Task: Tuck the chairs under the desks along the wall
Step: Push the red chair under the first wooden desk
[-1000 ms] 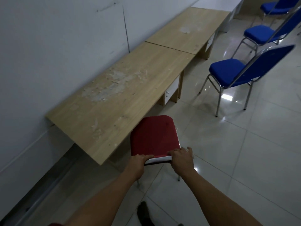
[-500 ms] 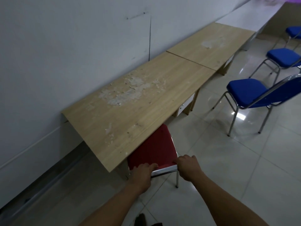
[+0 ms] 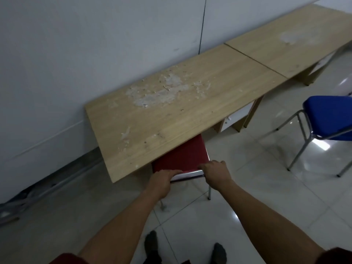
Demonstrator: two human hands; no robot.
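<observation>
Red chair (image 3: 181, 157) stands partly beneath the near table (image 3: 171, 103), its seat front hidden under the tabletop edge, its rear edge and back legs out on the tiled floor (image 3: 257, 206). Left hand (image 3: 161, 181) and right hand (image 3: 215, 171) each grasp the chair's chrome rear rail, fingers curled over it. A second table (image 3: 289, 40) abuts the first along the wall (image 3: 76, 54). Blue chair (image 3: 327, 119) stands well apart on the right, not under any table.
</observation>
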